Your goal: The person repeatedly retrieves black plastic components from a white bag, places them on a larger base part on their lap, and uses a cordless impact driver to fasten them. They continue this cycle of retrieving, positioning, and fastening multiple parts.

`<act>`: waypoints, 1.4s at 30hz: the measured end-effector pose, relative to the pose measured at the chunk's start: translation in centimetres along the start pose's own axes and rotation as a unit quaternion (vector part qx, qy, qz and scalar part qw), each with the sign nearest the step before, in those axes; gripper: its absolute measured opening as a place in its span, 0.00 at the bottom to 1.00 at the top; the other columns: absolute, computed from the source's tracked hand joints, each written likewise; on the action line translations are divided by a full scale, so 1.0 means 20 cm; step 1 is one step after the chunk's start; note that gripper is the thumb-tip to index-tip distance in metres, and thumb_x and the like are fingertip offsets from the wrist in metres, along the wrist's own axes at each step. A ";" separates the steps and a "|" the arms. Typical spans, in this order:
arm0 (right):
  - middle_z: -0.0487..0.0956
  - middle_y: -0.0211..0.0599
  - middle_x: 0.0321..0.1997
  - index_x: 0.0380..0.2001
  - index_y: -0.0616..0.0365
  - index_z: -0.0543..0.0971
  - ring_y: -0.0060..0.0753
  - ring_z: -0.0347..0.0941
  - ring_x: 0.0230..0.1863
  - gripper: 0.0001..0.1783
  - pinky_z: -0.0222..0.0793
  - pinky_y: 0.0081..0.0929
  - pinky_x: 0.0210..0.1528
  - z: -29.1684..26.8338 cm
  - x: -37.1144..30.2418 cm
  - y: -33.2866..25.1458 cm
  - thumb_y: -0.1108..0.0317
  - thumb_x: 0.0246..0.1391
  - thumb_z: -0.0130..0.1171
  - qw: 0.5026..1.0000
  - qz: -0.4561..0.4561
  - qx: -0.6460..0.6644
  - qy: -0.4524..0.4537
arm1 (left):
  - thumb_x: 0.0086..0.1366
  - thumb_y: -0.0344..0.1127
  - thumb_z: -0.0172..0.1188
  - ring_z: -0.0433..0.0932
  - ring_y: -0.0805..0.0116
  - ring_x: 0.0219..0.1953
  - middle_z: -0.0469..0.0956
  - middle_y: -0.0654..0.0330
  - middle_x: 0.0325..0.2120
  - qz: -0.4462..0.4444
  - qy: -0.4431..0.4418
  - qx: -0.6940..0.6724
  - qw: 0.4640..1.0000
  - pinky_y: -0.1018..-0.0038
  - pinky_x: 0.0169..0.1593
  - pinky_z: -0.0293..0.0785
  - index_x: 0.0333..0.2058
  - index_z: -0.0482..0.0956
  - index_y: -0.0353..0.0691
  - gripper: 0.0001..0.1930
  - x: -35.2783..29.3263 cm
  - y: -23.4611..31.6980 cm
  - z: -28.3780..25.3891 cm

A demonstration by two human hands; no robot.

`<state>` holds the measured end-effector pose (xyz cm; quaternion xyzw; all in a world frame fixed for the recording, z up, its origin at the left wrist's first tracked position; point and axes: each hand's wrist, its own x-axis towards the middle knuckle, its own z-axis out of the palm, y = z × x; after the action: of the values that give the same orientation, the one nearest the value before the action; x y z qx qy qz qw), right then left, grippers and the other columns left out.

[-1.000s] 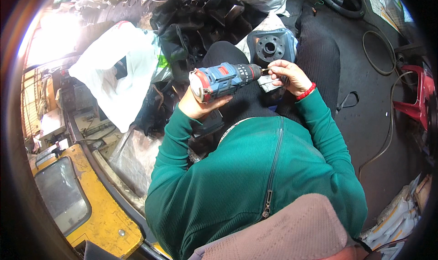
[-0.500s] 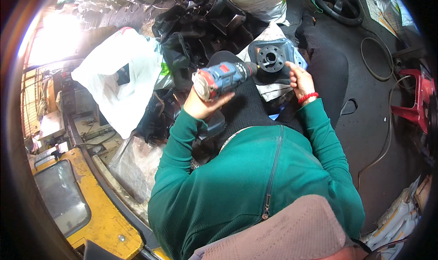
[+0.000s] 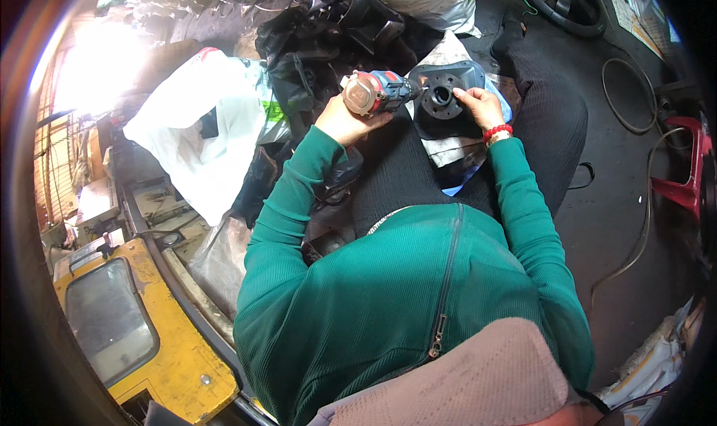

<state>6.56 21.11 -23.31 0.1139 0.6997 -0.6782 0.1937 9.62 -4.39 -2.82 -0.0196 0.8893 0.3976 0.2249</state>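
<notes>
My left hand point(image 3: 345, 121) is wrapped round a blue and red cordless drill point(image 3: 377, 94). Its front end points right and meets the left side of a black flanged part point(image 3: 441, 112), which has a round disc with holes and a wide central opening. My right hand point(image 3: 484, 106), with a red bracelet at the wrist, pinches the right edge of that disc. The squarish base of the part lies on a white and blue sheet point(image 3: 457, 153) over my lap. Whether the drill's tip sits in a hole is too small to tell.
Beyond my knees is a heap of black moulded parts point(image 3: 336, 45). A white plastic bag point(image 3: 198, 138) stands left, above a yellow machine panel with a window point(image 3: 160, 329). To the right are a red stool point(image 3: 683, 165), a cable point(image 3: 648, 217) and a steering wheel point(image 3: 564, 8).
The drill has swung right and up, and its front end has come to the disc. My right hand has moved left and down from beside the part onto the disc's edge.
</notes>
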 end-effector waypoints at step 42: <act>0.82 0.39 0.28 0.33 0.66 0.81 0.27 0.77 0.31 0.26 0.70 0.24 0.37 0.12 -0.09 0.01 0.51 0.44 0.68 0.986 0.021 0.034 0.164 | 0.49 0.41 0.67 0.75 0.72 0.18 0.77 0.59 0.20 -0.048 -0.097 0.146 0.983 0.74 0.24 0.72 0.41 0.76 0.38 0.21 0.36 0.20 -0.05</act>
<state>8.59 18.93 -22.63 0.2441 0.6963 -0.6694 0.0866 1.96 -1.28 -2.43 0.0096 0.9099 0.2522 0.3291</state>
